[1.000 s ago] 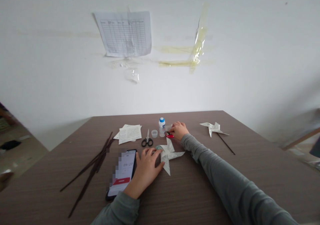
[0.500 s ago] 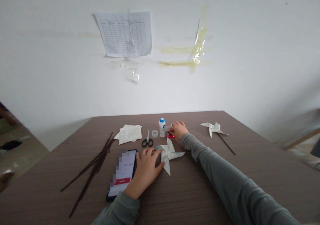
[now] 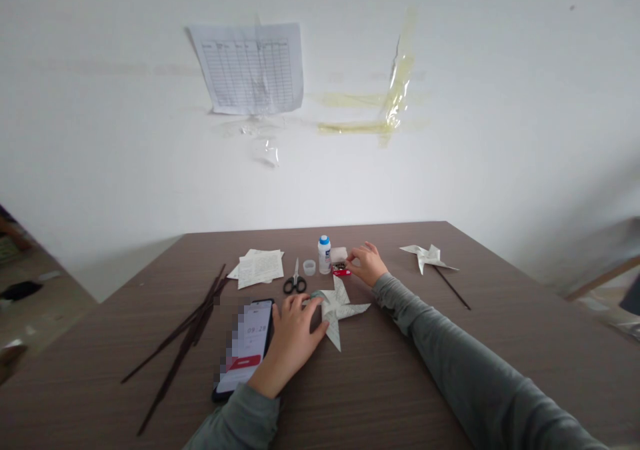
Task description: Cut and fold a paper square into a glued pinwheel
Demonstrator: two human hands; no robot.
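Observation:
A folded paper pinwheel (image 3: 334, 309) with several pointed blades lies flat on the table. My left hand (image 3: 295, 327) rests at its left side, fingers spread, fingertips and thumb by the edge of the paper. Behind the pinwheel stands a small red box (image 3: 342, 269) with small dark pieces in it, too small to name. Just right of this box is my right hand (image 3: 367, 264), thumb and forefinger pinched together. Whatever the pinch holds is too small to see. A white bottle with a blue cap (image 3: 325, 255) stands left of the box.
Black-handled scissors (image 3: 295, 283) and a small clear cup (image 3: 309, 267) lie left of the bottle. Further left are paper squares (image 3: 261, 268), a phone (image 3: 247, 347) and dark thin sticks (image 3: 193, 330). A pinwheel on a stick (image 3: 429, 257) lies at the right.
My right hand has moved a little to the right, off the red box, so its contents now show. My left hand and the pinwheel have stayed put.

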